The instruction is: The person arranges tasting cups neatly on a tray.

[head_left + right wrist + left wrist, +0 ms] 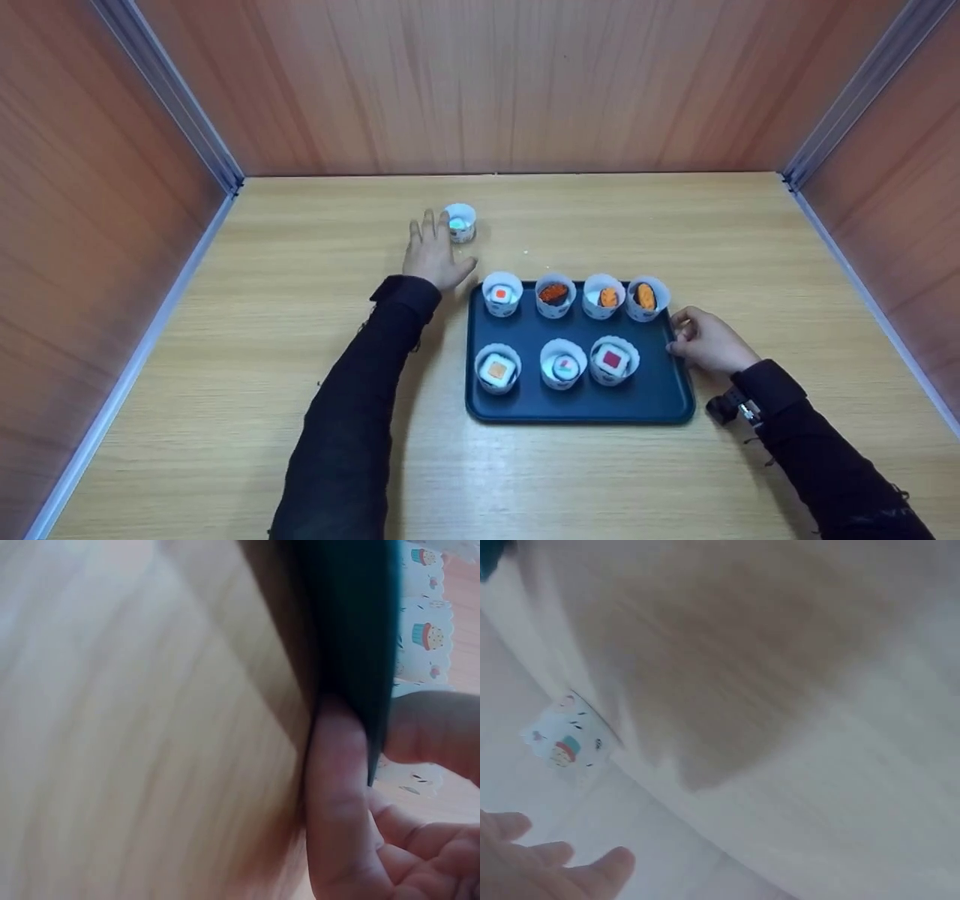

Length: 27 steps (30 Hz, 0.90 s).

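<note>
With fingers spread, my left hand (437, 255) reaches over the table just left of a small white paper cup (463, 231), which holds something pale. In the left wrist view the cup (570, 736) shows printed cake pictures, and a gap lies between it and the fingers (611, 870). My right hand (709, 345) pinches the right rim of a dark teal tray (570, 411); the right wrist view shows a finger beneath the tray edge (352, 622) and the thumb (431, 727) above. Paper cups with sushi-like pieces stand on the tray in two rows.
The tray's back row has several cups, among them one with a dark red-topped piece (553, 292) and one with an orange-topped piece (645, 296). Three cups form the front row, including a white square piece (496, 370). Wooden panels (495, 90) wall the table's back and sides.
</note>
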Each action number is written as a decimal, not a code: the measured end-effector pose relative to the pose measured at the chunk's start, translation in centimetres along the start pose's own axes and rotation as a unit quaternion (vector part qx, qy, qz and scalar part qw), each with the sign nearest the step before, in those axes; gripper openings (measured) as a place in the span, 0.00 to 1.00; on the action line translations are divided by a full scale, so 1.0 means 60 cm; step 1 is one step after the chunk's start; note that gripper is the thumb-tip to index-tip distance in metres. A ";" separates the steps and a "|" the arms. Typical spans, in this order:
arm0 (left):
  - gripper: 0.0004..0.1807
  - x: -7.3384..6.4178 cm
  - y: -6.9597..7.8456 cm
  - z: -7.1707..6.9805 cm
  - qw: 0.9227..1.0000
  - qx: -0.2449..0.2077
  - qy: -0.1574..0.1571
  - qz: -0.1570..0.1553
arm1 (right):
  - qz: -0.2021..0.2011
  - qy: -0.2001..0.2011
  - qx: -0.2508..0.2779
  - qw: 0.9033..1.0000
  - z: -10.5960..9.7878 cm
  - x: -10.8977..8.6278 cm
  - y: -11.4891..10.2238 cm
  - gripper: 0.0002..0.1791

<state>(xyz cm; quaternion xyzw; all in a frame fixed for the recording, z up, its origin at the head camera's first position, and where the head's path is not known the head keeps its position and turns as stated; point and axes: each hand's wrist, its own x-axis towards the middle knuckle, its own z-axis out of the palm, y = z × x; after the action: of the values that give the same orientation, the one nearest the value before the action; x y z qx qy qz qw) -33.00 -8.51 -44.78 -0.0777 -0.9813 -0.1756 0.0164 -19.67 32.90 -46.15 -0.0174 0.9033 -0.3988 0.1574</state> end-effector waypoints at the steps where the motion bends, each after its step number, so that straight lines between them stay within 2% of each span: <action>1: 0.53 0.005 0.002 0.001 1.000 0.001 -0.005 -0.001 | -0.002 0.000 0.002 1.000 0.000 -0.001 0.000 0.24; 8: 0.53 0.030 0.020 0.010 0.999 0.013 -0.043 -0.014 | -0.006 -0.003 0.008 1.000 -0.002 -0.008 0.002 0.24; 13: 0.53 0.043 0.029 0.013 0.998 0.003 -0.059 -0.021 | -0.006 -0.007 0.016 1.000 -0.001 -0.009 0.004 0.24; 20: 0.52 0.055 0.029 0.011 0.995 -0.008 -0.084 -0.053 | -0.009 -0.008 0.011 1.000 0.000 -0.013 0.002 0.23; 24: 0.48 0.059 0.024 0.014 0.996 -0.019 -0.068 -0.061 | -0.022 -0.008 0.002 1.000 0.000 -0.013 -0.001 0.22; 27: 0.44 0.059 0.025 0.015 0.997 -0.027 -0.033 -0.065 | -0.020 -0.010 0.001 1.000 0.001 -0.012 -0.003 0.23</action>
<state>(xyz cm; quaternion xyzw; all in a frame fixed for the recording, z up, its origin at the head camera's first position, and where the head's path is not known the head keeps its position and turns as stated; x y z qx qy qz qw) -36.29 -6.30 -44.91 -0.0200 -0.9791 -0.2004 -0.0290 -18.99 32.85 -45.83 -0.0395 0.9008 -0.4022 0.1588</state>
